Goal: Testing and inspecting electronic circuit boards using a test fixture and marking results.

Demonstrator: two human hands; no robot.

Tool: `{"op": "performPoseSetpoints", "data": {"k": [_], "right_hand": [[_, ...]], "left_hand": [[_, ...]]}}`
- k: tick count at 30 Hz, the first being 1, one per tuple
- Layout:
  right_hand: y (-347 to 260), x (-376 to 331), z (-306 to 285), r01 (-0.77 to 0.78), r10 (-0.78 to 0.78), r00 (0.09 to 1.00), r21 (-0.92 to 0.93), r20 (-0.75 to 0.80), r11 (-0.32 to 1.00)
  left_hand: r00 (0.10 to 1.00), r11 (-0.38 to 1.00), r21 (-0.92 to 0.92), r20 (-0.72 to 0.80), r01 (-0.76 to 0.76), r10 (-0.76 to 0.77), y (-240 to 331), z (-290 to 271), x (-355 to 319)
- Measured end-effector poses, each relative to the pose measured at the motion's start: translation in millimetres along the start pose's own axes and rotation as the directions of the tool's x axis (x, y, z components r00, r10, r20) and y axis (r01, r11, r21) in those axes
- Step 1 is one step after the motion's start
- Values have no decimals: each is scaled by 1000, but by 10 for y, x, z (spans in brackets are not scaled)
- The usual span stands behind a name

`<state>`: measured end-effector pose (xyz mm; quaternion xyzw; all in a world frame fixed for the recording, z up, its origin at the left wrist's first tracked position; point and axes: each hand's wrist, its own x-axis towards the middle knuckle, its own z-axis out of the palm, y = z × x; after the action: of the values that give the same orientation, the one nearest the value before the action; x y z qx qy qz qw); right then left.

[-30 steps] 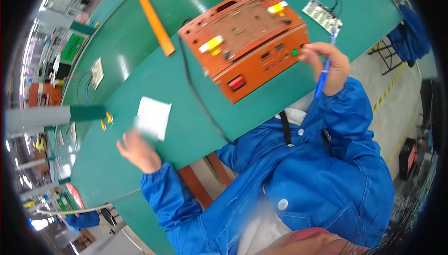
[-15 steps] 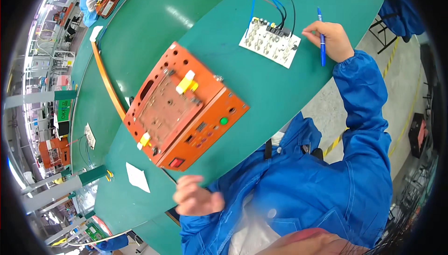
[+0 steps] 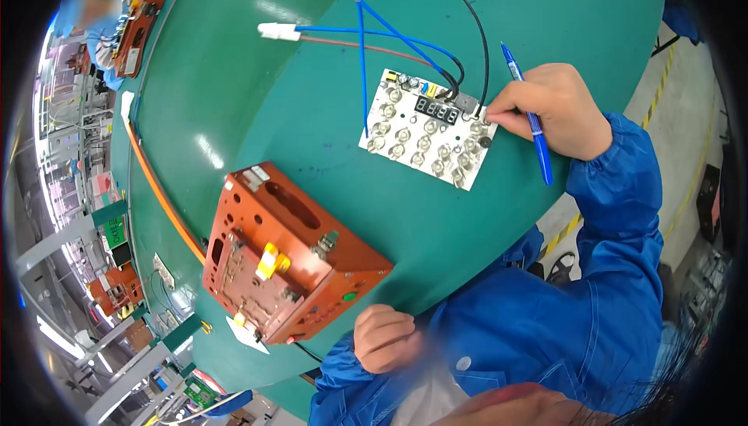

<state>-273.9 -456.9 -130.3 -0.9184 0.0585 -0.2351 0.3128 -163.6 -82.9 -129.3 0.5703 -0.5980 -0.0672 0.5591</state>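
Your right hand [image 3: 545,110] pinches the circuit board [image 3: 427,136] corner, pen [image 3: 530,118] tucked in; left hand [image 3: 382,338] curls empty; light, fragile, so grip its edges.

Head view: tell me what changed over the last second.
The right hand left the orange fixture box and moved to the white circuit board, its fingers now on the board's edge. The left hand drew back from the white paper slip to rest closed by the box's near corner. The blue pen stayed in the right hand; the box stayed on the green table.
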Motion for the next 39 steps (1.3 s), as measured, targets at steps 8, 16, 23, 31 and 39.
{"op": "performPoseSetpoints", "data": {"k": [8,16,23,31,39], "right_hand": [[50,-5,-37,-23,22,999,14,46,1000],[20,48,-83,-29,28,993,6,111,1000],[36,28,-60,15,-10,996,-54,88,998],[48,9,-42,22,-14,996,-92,83,996],[36,15,-83,38,-22,990,-109,136,993]], "left_hand": [[988,995,-15,-117,99,-101,-91,-45,0],[962,960,60,-16,274,-273,-27,-127,-64],[949,962,4,-167,274,-269,-1,-105,-130],[940,935,98,-30,342,-341,34,-136,-35],[941,938,81,-5,336,-337,20,-152,-47]]}}
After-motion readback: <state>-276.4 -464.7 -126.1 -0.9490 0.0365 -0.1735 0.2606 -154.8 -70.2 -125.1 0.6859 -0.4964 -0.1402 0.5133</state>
